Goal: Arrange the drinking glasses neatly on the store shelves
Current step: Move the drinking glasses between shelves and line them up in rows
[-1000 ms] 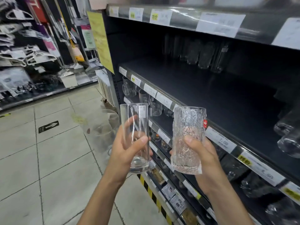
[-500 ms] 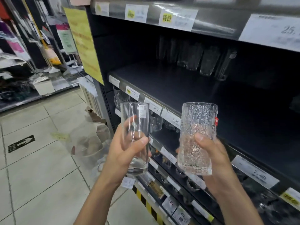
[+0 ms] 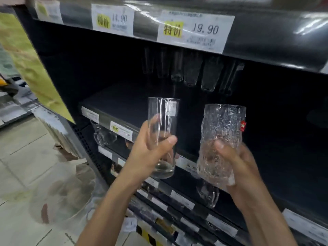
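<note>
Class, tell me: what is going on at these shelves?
A person holds a glass in each hand in front of a dark shelf. The left hand grips a smooth clear glass, the right hand a bumpy textured glass. Neither is set down yet; a row of glasses stands at the shelf's back.

- 14.90 tag (image 3: 112, 21) on the top shelf edge (image 3: 145, 27), high above and left of the left hand (image 3: 150, 153): yellow "特价", then "14.90".
- 19.90 tag (image 3: 195, 31) on the same edge, high above the gap between left and right hand (image 3: 237, 167): yellow "特价", then "19.90"; small print blurred.
- Low tag (image 3: 121, 130) on the middle shelf edge (image 3: 104, 119), just left of the left hand: yellow "特价"; the price looks like "10.00" but is blurred.
- Red sticker (image 3: 243, 125) on the rough glass (image 3: 221, 139) in the right hand: a white mark, no words to read.
- White sticker (image 3: 171, 108) on the clear glass (image 3: 163, 121) in the left hand: unreadable.
</note>
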